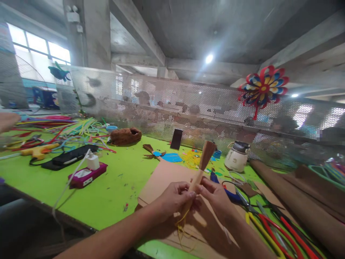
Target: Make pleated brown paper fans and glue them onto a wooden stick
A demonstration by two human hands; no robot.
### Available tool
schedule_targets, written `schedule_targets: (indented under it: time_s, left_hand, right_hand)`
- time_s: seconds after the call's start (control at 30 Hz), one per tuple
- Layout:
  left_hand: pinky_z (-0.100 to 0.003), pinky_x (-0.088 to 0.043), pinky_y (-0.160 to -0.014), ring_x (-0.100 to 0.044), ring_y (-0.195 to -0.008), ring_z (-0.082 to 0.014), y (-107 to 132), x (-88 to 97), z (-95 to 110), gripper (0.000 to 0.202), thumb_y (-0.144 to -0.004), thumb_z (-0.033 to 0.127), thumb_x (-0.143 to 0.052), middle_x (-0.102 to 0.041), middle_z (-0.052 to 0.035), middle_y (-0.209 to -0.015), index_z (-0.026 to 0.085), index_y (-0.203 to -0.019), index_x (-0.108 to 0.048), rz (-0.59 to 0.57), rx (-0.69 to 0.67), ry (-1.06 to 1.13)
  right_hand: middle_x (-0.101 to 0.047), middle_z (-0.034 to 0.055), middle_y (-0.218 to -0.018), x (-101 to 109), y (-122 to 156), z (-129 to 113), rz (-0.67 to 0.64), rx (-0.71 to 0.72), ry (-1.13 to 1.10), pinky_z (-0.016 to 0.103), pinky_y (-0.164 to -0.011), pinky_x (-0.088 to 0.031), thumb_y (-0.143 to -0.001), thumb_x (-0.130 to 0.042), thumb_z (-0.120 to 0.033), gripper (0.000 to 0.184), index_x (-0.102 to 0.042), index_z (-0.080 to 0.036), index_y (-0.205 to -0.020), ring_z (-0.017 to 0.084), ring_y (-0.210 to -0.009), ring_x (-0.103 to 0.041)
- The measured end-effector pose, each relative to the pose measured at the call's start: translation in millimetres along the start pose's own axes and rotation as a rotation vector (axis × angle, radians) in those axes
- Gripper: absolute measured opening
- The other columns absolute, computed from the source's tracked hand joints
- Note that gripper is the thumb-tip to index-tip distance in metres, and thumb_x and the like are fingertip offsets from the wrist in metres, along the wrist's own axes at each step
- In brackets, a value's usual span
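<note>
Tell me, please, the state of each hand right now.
Left hand: closed, holding the brown brush-like bundle.
Right hand: closed, holding the same bundle.

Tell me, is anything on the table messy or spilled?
Yes, little yellow pieces lie scattered on the green table, beyond the brown sheets. They look spilled because they're loose, not gathered in a container. Loose yellow strands also trail untidily below the held brush-like bundle.

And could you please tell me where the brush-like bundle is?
In the head view, the brush-like bundle is right of centre, held between the left hand and right hand, over the brown sheet.
</note>
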State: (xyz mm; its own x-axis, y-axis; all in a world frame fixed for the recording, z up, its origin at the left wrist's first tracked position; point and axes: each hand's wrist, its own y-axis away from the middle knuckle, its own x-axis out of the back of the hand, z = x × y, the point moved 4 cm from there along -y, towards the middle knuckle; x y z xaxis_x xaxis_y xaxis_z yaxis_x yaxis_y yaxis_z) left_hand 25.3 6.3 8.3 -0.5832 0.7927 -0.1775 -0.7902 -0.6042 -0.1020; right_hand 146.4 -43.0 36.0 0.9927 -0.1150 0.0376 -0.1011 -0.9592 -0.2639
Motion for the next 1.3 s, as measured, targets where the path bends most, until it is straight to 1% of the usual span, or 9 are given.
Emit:
schedule_targets:
  time_s: [0.2,0.27,0.37,0.53,0.67,0.83,1.0,1.1,1.3]
  left_hand:
    - [-0.024,-0.040,-0.056,-0.053,-0.061,-0.0132,-2,18.4,9,0.022,-0.067,0.031,-0.070,-0.060,-0.0030,-0.065,0.010,-0.072,-0.066,0.329,-0.134,-0.179]
    - [-0.024,-0.039,-0.056,-0.050,-0.062,-0.0133,0,21.8,13,0.016,-0.066,0.027,-0.069,-0.056,-0.0014,-0.064,0.012,-0.066,-0.066,0.400,-0.164,-0.254]
    - [-0.025,-0.038,-0.056,-0.048,-0.067,-0.0146,3,23.7,19,0.015,-0.064,0.028,-0.070,-0.050,-0.0014,-0.066,0.014,-0.060,-0.065,0.473,-0.210,-0.338]
    - [-0.028,-0.038,-0.058,-0.045,-0.067,-0.0149,6,20.7,19,0.021,-0.064,0.031,-0.074,-0.047,-0.0034,-0.069,0.014,-0.059,-0.063,0.493,-0.258,-0.391]
    - [-0.029,-0.037,-0.059,-0.045,-0.064,-0.0141,10,16.9,19,0.022,-0.062,0.028,-0.076,-0.049,-0.0030,-0.068,0.016,-0.059,-0.058,0.532,-0.309,-0.477]
    - [-0.028,-0.035,-0.058,-0.044,-0.061,-0.0134,9,13.4,21,0.019,-0.063,0.027,-0.075,-0.048,-0.0011,-0.064,0.016,-0.061,-0.060,0.503,-0.298,-0.472]
    - [-0.027,-0.038,-0.061,-0.047,-0.066,-0.0151,7,12.7,25,0.014,-0.064,0.026,-0.073,-0.051,-0.0023,-0.066,0.015,-0.071,-0.069,0.408,-0.272,-0.386]
    - [-0.028,-0.042,-0.065,-0.051,-0.070,-0.0165,5,14.5,22,0.023,-0.063,0.025,-0.072,-0.057,-0.0044,-0.073,0.014,-0.083,-0.071,0.363,-0.227,-0.342]
    - [-0.028,-0.045,-0.064,-0.055,-0.068,-0.0155,-2,22.3,10,0.020,-0.065,0.020,-0.068,-0.064,-0.0056,-0.075,0.013,-0.083,-0.068,0.354,-0.121,-0.201]
  right_hand:
    - [-0.067,0.0051,-0.076,-14,4,7,0.064,-0.050,0.116,0.027,-0.062,-0.046,-0.075,-0.066,-0.043,0.026,-0.068,-0.018,-0.082,0.018,-0.069,-0.059]
    - [-0.066,0.0051,-0.074,-16,4,14,0.082,-0.074,0.159,0.027,-0.059,-0.045,-0.076,-0.064,-0.044,0.027,-0.068,-0.018,-0.081,0.018,-0.065,-0.058]
    - [-0.067,0.0062,-0.077,-25,7,23,0.027,-0.099,0.092,0.031,-0.065,-0.047,-0.076,-0.064,-0.044,0.026,-0.069,-0.020,-0.084,0.021,-0.072,-0.061]
    - [-0.066,0.0032,-0.074,-42,13,28,-0.081,-0.135,-0.098,0.032,-0.071,-0.047,-0.070,-0.069,-0.033,0.021,-0.067,-0.022,-0.088,0.022,-0.078,-0.060]
    - [-0.063,0.0015,-0.066,-46,16,29,-0.050,-0.243,-0.205,0.025,-0.057,-0.043,-0.066,-0.070,-0.027,0.016,-0.068,-0.019,-0.079,0.017,-0.065,-0.056]
    - [-0.058,-0.0015,-0.063,-49,23,29,0.068,-0.377,-0.346,0.022,-0.055,-0.041,-0.067,-0.067,-0.021,0.005,-0.064,-0.019,-0.070,0.013,-0.061,-0.053]
    - [-0.059,-0.0019,-0.064,-44,21,23,0.025,-0.271,-0.283,0.022,-0.057,-0.041,-0.071,-0.069,-0.027,0.010,-0.067,-0.020,-0.076,0.012,-0.061,-0.051]
    - [-0.061,0.0003,-0.066,-36,14,22,0.007,-0.165,-0.223,0.024,-0.058,-0.042,-0.070,-0.072,-0.035,0.020,-0.069,-0.018,-0.082,0.014,-0.062,-0.052]
    - [-0.065,0.0034,-0.069,-24,8,28,0.015,-0.141,-0.081,0.027,-0.056,-0.044,-0.070,-0.071,-0.041,0.028,-0.070,-0.018,-0.085,0.017,-0.061,-0.055]
